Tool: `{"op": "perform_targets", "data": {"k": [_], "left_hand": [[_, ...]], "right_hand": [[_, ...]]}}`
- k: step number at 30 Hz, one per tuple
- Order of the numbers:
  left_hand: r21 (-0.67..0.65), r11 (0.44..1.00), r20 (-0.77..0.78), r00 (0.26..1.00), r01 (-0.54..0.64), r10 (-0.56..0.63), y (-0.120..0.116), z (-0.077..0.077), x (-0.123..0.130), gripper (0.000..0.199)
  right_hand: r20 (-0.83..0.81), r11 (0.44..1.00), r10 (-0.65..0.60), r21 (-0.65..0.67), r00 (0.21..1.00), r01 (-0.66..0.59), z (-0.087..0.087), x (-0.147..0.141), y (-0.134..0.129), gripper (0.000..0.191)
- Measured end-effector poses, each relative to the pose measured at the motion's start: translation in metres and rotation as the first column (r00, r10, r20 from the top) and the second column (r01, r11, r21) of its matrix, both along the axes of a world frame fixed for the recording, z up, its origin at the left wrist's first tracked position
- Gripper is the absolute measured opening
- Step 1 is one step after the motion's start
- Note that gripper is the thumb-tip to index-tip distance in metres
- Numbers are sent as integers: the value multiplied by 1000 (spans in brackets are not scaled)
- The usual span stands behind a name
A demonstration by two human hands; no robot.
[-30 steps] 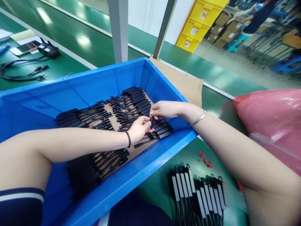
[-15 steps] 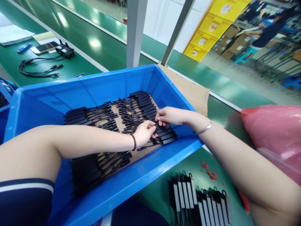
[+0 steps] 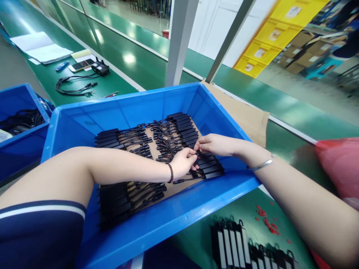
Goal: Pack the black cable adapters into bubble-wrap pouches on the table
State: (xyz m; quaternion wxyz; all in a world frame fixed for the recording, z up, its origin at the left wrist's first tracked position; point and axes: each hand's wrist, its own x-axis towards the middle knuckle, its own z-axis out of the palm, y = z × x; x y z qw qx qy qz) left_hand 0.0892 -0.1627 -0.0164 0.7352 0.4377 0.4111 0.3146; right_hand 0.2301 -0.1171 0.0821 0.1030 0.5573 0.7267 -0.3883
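Inside a blue plastic bin [image 3: 157, 239] lie rows of black box-shaped units [image 3: 114, 203] with short black cables [image 3: 146, 196] ending in plugs. Over the right-hand row, my left hand [image 3: 183, 163] is closed in a pinch on a thin black cable. My right hand [image 3: 213, 145] pinches close beside it, fingertips nearly meeting the left ones, on what looks like the same cable. A small bit of red shows between the hands. The fingers partly hide the cable, and my left forearm covers part of the left-hand rows.
Small red rings [image 3: 270, 226] lie scattered on the green table [image 3: 193, 243], beside more units with pale sides [image 3: 238, 243]. Brown cardboard [image 3: 241, 112] and a grey post [image 3: 181, 48] stand behind the bin. Another blue bin [image 3: 21, 149] with cables is at left, a red bag [image 3: 340, 164] at right.
The view has shifted, so the whole scene sits further right and more of the left bin shows. Both hands keep their pinch at the same spot over the right-hand row.
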Motion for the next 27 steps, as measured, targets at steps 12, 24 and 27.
{"op": "perform_targets", "data": {"k": [12,24,27], "left_hand": [[11,1000,-17,1000,-3,3,-1,1,-1,4],[4,1000,16,1000,14,-14,-1,6,-1,4],[-30,1000,22,1000,10,-10,-1,8,-2,6]], "right_hand": [[-58,993,121,-7,991,-122,-1,2,-1,19],[-46,978,196,81,979,-192,-3,5,1,21],[-12,979,187,79,982,-186,-4,4,1,20]]}}
